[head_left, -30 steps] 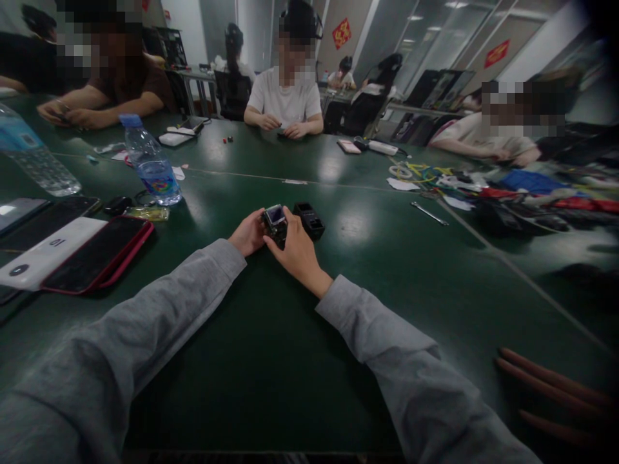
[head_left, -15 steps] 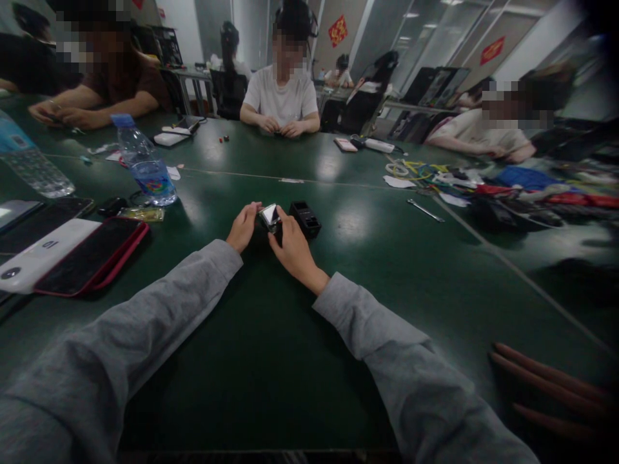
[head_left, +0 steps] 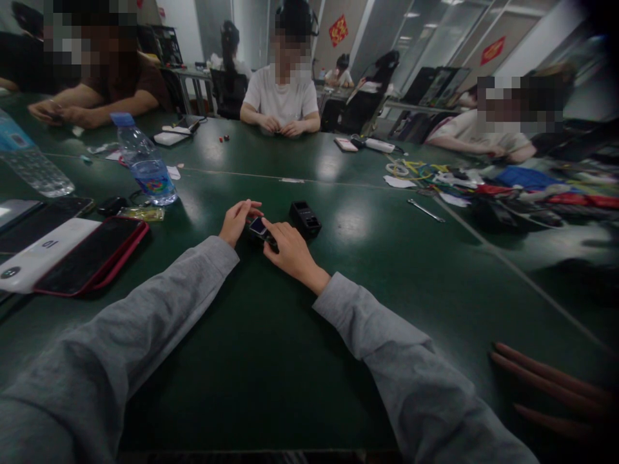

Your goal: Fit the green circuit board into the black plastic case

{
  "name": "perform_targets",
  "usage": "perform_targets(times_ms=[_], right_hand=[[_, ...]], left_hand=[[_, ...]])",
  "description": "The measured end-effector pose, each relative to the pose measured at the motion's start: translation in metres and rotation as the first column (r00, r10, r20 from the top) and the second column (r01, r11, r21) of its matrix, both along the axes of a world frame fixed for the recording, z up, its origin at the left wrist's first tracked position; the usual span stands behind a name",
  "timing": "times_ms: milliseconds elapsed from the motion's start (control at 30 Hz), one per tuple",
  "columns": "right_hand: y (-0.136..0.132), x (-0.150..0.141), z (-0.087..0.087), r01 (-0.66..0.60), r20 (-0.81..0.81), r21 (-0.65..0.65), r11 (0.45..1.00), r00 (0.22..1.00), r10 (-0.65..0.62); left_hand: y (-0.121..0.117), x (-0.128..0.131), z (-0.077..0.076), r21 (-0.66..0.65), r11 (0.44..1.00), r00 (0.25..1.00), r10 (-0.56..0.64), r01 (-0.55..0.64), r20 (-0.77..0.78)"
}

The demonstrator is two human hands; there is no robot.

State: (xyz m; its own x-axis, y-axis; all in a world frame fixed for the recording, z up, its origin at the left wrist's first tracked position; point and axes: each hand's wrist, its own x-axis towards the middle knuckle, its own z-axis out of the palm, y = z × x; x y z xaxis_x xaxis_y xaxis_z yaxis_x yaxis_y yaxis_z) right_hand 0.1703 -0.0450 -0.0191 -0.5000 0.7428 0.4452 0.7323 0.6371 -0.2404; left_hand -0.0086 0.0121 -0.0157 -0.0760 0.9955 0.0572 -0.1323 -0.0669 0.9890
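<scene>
A small dark device with a square, light-framed screen (head_left: 258, 225) sits low over the green table between my two hands. On its left side, my left hand (head_left: 236, 220) has its fingers curved around the far edge. From the right, my right hand (head_left: 291, 250) pinches the device, its thumb near the lower corner and its forefinger by the screen. The underside of the device and some fingertips are hidden. Just beyond my right hand stands a black rectangular casing (head_left: 305, 218), which neither hand touches.
At the left are several phones (head_left: 91, 258), a water bottle (head_left: 147, 164) and a larger bottle (head_left: 33, 158). A wrench (head_left: 425, 211) and a pile of cables (head_left: 420, 171) are on the right. Another person's fingers (head_left: 546, 380) show at lower right. A co-worker (head_left: 280, 100) sits opposite.
The device has moved slightly left and down and tilted, so its screen went from a bright reflection to dark. Both hands have shifted a little left with it.
</scene>
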Motion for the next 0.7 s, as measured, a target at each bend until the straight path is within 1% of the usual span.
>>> perform_targets(times_ms=[133, 267, 333, 367, 433, 467, 533, 600, 700], right_hand=[[-0.001, -0.001, 0.001, 0.002, 0.006, 0.010, 1.000, 1.000, -0.002], [-0.002, 0.003, 0.008, 0.014, -0.036, 0.043, 0.999, 0.999, -0.012], [0.001, 0.011, 0.013, 0.087, -0.092, 0.091, 0.992, 0.993, -0.078], [0.003, 0.017, 0.015, 0.152, -0.132, 0.120, 0.981, 0.982, -0.136], [0.011, 0.031, 0.014, 0.301, -0.210, 0.147, 0.942, 0.940, -0.268], [0.015, 0.038, 0.012, 0.357, -0.230, 0.142, 0.923, 0.919, -0.320], [0.024, 0.050, 0.004, 0.419, -0.254, 0.096, 0.903, 0.888, -0.384], [0.031, 0.058, -0.005, 0.440, -0.275, 0.025, 0.897, 0.866, -0.417], [0.035, 0.062, -0.014, 0.418, -0.278, -0.077, 0.905, 0.863, -0.422]], left_hand=[[-0.004, 0.002, 0.002, 0.012, 0.999, 0.999, -0.047, 0.047, -0.021], [-0.005, 0.002, 0.003, 0.075, 0.992, 0.994, -0.096, 0.100, -0.048], [-0.005, -0.002, 0.004, 0.061, 0.986, 0.986, -0.153, 0.157, -0.063], [-0.006, -0.005, 0.006, 0.039, 0.981, 0.979, -0.189, 0.192, -0.069], [-0.008, -0.013, 0.008, -0.002, 0.963, 0.959, -0.268, 0.269, -0.088], [-0.009, -0.018, 0.009, -0.011, 0.955, 0.949, -0.297, 0.297, -0.110], [-0.011, -0.029, 0.010, -0.014, 0.934, 0.915, -0.352, 0.356, -0.197], [-0.012, -0.038, 0.008, 0.003, 0.904, 0.861, -0.405, 0.427, -0.308], [-0.011, -0.045, 0.004, 0.047, 0.868, 0.806, -0.437, 0.494, -0.398]])
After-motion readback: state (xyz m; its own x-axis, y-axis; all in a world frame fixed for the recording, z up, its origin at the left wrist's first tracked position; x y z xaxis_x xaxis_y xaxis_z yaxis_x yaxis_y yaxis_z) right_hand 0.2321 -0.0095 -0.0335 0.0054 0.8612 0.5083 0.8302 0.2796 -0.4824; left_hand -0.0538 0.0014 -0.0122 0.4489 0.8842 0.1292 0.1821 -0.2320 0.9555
